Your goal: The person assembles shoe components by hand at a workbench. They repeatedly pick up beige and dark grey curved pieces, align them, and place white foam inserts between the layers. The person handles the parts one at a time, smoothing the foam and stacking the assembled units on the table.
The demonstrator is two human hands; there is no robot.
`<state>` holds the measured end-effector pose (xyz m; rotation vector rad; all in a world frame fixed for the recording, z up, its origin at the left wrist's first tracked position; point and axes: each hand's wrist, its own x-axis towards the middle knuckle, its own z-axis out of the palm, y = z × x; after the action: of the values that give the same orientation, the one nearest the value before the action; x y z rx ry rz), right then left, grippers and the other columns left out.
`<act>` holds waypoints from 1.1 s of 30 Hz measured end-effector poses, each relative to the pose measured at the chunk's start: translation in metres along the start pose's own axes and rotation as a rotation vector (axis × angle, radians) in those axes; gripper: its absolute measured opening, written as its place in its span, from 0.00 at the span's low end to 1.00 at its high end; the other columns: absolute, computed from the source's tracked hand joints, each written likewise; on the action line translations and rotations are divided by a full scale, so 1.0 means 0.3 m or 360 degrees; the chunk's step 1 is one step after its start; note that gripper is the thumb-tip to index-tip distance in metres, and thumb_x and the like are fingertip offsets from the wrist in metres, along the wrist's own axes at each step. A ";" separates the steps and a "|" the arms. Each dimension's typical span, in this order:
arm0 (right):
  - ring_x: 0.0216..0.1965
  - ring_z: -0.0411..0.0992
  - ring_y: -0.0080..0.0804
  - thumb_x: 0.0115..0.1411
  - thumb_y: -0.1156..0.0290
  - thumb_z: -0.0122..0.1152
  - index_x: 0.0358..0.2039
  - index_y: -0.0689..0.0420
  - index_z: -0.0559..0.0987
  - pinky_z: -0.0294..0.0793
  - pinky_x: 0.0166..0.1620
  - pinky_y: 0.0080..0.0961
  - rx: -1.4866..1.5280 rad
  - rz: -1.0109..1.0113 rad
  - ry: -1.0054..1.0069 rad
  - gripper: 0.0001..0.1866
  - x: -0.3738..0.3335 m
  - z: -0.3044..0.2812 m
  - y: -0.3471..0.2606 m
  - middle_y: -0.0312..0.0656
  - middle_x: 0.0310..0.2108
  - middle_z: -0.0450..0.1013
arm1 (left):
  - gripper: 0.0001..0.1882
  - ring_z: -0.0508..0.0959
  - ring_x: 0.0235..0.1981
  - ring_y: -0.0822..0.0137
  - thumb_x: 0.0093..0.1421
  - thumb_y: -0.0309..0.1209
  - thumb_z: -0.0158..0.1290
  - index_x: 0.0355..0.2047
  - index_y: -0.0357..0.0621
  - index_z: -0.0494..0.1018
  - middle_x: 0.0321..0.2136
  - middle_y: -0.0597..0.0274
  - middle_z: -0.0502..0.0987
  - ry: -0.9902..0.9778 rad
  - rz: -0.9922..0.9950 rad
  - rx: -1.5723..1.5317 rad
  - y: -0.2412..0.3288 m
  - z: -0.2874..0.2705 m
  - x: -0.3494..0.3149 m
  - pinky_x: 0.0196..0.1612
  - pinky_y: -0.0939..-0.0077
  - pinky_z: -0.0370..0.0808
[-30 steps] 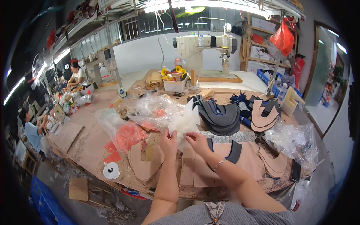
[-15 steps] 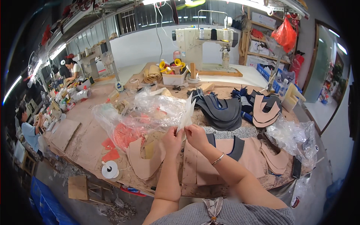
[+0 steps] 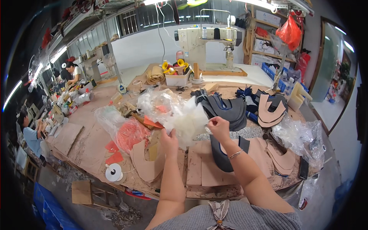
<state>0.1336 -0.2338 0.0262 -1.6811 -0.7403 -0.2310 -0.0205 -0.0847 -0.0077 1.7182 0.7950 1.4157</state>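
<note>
A thin, translucent off-white sheet (image 3: 187, 124) is spread out between my two hands, above the worktable. My left hand (image 3: 169, 141) is closed on its lower left edge. At the right edge of the sheet, my right hand (image 3: 219, 128) pinches with thumb and fingers. An orange-red piece (image 3: 153, 122) sticks up beside my left fingertips; whether they touch it I cannot tell. Under my right forearm lies a dark grey U-shaped piece (image 3: 219, 155) on beige panels (image 3: 203, 168). A beige U-shaped piece (image 3: 143, 165) rests left of my left forearm.
Stacked dark grey U-shaped pieces (image 3: 226, 111) lie beyond my right hand. Clear plastic bags (image 3: 159, 103) cover the middle left. A white spool (image 3: 114, 173) sits near the front edge, a phone (image 3: 303, 168) at the right. A sewing machine (image 3: 209, 50) stands behind. Two people work at the left.
My hands have moved apart, and the sheet, edge-on and upright before, now faces me spread out. The orange-red piece has appeared beside my left hand. More of the dark U-shaped piece shows.
</note>
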 end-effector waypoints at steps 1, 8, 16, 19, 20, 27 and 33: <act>0.23 0.76 0.23 0.49 0.76 0.60 0.27 0.64 0.81 0.74 0.29 0.21 -0.0041 0.0017 0.0050 0.06 0.012 -0.035 0.032 0.43 0.21 0.78 | 0.13 0.77 0.30 0.49 0.58 0.31 0.57 0.37 0.34 0.69 0.29 0.48 0.77 0.0068 0.0000 0.0054 -0.016 -0.005 0.008 0.35 0.60 0.72; 0.26 0.78 0.27 0.58 0.76 0.54 0.30 0.64 0.76 0.80 0.31 0.21 0.0684 0.0530 0.0247 0.05 0.125 -0.521 0.188 0.42 0.26 0.77 | 0.21 0.71 0.49 0.43 0.55 0.27 0.56 0.48 0.32 0.65 0.48 0.38 0.69 0.0291 -0.0065 0.0517 -0.094 -0.031 0.060 0.49 0.55 0.69; 0.30 0.77 0.26 0.59 0.78 0.54 0.32 0.64 0.77 0.79 0.36 0.21 0.0781 0.0425 -0.0459 0.05 -0.041 -0.673 -0.007 0.42 0.28 0.77 | 0.25 0.77 0.41 0.58 0.64 0.39 0.53 0.54 0.36 0.62 0.42 0.51 0.74 -0.1027 -0.0148 -0.0518 0.294 0.114 -0.264 0.46 0.67 0.75; 0.26 0.74 0.21 0.54 0.79 0.59 0.33 0.61 0.78 0.75 0.32 0.20 0.0172 0.0063 -0.0808 0.05 -0.183 -0.636 -0.057 0.39 0.25 0.77 | 0.32 0.79 0.35 0.65 0.66 0.57 0.39 0.54 0.39 0.62 0.40 0.57 0.77 -0.1743 -0.1464 -0.1362 0.319 0.198 -0.420 0.40 0.75 0.76; 0.24 0.74 0.28 0.51 0.76 0.61 0.31 0.58 0.78 0.75 0.31 0.23 -0.0381 -0.0655 -0.0838 0.05 -0.225 -0.642 -0.131 0.40 0.24 0.75 | 0.31 0.78 0.37 0.66 0.66 0.54 0.43 0.55 0.39 0.61 0.40 0.57 0.76 -0.1864 -0.1652 -0.1503 0.288 0.210 -0.441 0.39 0.74 0.77; 0.29 0.74 0.36 0.50 0.75 0.60 0.31 0.57 0.76 0.75 0.32 0.29 -0.0572 -0.0841 -0.0781 0.07 -0.463 -0.664 -0.047 0.39 0.28 0.73 | 0.25 0.76 0.43 0.70 0.65 0.26 0.49 0.59 0.37 0.56 0.48 0.56 0.73 -0.1677 -0.1201 -0.1096 0.314 0.126 -0.623 0.42 0.75 0.78; 0.30 0.71 0.18 0.58 0.74 0.62 0.35 0.58 0.74 0.72 0.35 0.19 0.0797 0.0742 -0.0569 0.07 -0.577 -0.599 -0.063 0.32 0.30 0.73 | 0.24 0.74 0.49 0.67 0.65 0.24 0.47 0.60 0.36 0.55 0.53 0.51 0.69 -0.1157 -0.0958 -0.1386 0.363 0.089 -0.724 0.51 0.73 0.74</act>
<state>0.0313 -0.4602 -0.0039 -1.3701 -0.5795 0.5542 -0.0361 -0.3279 -0.0280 1.0265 0.1784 0.4987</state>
